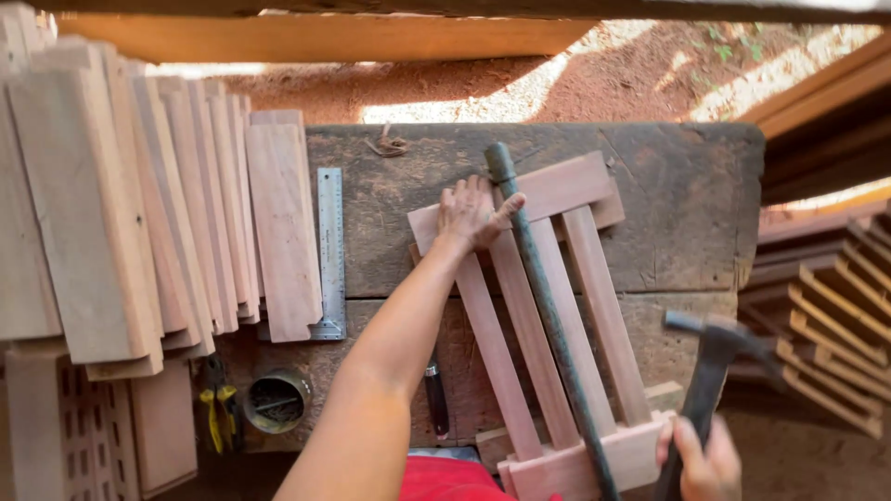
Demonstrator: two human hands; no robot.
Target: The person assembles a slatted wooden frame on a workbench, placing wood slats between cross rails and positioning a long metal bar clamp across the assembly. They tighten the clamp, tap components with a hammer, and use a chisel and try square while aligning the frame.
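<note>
Nailing step, by the look of it — left hand (471,213) lies flat, fingers spread, pinning the slatted wooden frame's (548,306) far crosspiece to the workbench (687,204), right hand (705,459) fisted round the raised claw hammer (710,362) — next blow needs aim just beyond those fingertips.

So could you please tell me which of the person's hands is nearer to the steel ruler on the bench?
Left. The left hand presses on the top rail of the slatted wooden frame, just right of the steel ruler. The right hand grips a hammer at the frame's lower right, much farther away.
</note>
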